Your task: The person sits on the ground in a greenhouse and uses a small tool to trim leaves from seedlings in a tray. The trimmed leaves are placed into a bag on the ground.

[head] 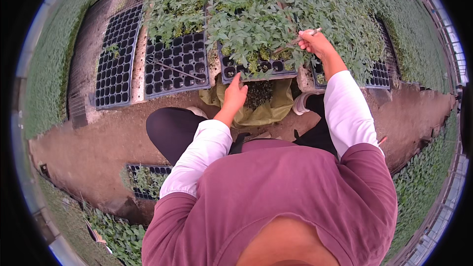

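Note:
Before me stands a black plastic seedling tray (236, 67) whose far cells are crowded with leafy green seedlings (255, 22). Several front cells hold only small, yellowish-green plants or look bare. My left hand (234, 98) is at the tray's front edge, index finger raised against the rim and thumb apart, with nothing visible in it. Over the tray's right side, my right hand (313, 44) grips a thin stick-like tool (295, 40) between thumb and fingers. The tool slants down to the left, its lower end among the leaves.
A second seedling tray (177, 62) to the left carries a thin metal tool (177, 70). Farther left is a tray (118, 59) with one small plant. Below the bench edge sits a yellow-green sack (275, 112) of dark growing medium. Behind me another tray (146, 179) lies on the ground.

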Tool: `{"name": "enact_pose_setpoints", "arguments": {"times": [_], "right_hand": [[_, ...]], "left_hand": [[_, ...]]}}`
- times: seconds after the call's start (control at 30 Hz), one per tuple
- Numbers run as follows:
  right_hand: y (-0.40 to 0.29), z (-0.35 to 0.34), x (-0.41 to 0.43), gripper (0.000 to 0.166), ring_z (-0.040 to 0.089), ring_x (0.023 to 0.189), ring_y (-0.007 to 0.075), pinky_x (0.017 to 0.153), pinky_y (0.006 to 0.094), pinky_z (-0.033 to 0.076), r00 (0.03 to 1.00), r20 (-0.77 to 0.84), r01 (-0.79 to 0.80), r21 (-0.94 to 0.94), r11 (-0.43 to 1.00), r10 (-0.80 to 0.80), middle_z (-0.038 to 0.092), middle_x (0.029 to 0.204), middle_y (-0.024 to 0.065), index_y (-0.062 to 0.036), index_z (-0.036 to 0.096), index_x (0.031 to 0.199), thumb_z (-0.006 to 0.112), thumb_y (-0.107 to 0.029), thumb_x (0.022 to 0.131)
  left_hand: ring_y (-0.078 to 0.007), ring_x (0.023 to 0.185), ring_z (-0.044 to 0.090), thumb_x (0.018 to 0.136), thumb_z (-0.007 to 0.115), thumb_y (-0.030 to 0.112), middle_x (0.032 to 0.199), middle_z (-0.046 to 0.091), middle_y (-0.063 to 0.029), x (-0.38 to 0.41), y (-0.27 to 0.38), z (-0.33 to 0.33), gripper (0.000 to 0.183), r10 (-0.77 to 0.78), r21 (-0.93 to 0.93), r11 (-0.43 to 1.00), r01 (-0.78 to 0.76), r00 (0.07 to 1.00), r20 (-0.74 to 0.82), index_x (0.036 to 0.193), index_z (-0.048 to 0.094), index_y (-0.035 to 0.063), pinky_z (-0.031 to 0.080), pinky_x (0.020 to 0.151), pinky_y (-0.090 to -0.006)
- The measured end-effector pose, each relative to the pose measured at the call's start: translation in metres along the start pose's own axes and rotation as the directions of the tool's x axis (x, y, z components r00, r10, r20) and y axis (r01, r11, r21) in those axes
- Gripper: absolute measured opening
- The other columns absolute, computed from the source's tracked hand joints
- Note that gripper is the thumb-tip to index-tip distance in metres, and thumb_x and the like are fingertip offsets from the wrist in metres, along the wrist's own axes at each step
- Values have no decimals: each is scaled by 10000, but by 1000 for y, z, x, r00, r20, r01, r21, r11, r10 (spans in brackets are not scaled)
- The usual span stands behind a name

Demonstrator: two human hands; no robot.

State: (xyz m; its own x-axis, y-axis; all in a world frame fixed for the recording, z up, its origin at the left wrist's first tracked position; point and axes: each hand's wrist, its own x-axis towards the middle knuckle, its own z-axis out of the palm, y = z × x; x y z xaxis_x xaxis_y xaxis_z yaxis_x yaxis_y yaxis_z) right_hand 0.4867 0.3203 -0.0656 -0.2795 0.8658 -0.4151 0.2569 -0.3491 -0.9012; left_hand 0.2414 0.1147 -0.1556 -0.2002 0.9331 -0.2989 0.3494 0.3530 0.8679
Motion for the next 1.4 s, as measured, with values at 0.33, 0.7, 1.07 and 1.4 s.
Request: {"name": "enact_pose_setpoints", "arguments": {"times": [0.33, 0.7, 1.07, 1.4], "right_hand": [[-43, -11, -90, 165, 501, 541, 37, 434, 157, 369, 952, 220, 245, -126, 961, -213, 552, 648, -15, -70, 560, 816, 582, -234, 822], [-30, 63, -60, 208, 492, 557, 133, 540, 271, 402, 860, 217, 502, -523, 689, -462, 546, 613, 26, -25, 549, 791, 606, -226, 789], [-80, 41, -111, 142, 398, 596, 32, 522, 194, 332, 828, 431, 527, -380, 760, -358, 462, 650, -44, -46, 550, 796, 587, -182, 815], [-14, 47, -23, 247, 507, 545, 104, 501, 243, 403, 930, 1, 346, -343, 873, -368, 541, 613, 34, -26, 560, 815, 584, -272, 814]], "left_hand": [[-230, 974, 552, 795, 553, 130, 1184, 485, -197, 5, -12, 4, 602, 21, 8, 1000, -21, 1000, 4, 1311, 268, 11, 425, 836, -305], [-252, 1009, 540, 793, 562, 153, 1204, 469, -204, 4, -2, 1, 619, -9, -7, 1000, 9, 999, 42, 1318, 263, 17, 422, 845, -308], [-220, 956, 561, 792, 563, 152, 1188, 489, -191, 2, -10, 1, 599, -6, 17, 1000, 6, 1000, 7, 1306, 288, 10, 420, 843, -300], [-283, 882, 580, 776, 560, 157, 1108, 535, -188, 1, -8, 5, 569, 47, 20, 999, -46, 997, -60, 1286, 334, 43, 436, 788, -349]]}}
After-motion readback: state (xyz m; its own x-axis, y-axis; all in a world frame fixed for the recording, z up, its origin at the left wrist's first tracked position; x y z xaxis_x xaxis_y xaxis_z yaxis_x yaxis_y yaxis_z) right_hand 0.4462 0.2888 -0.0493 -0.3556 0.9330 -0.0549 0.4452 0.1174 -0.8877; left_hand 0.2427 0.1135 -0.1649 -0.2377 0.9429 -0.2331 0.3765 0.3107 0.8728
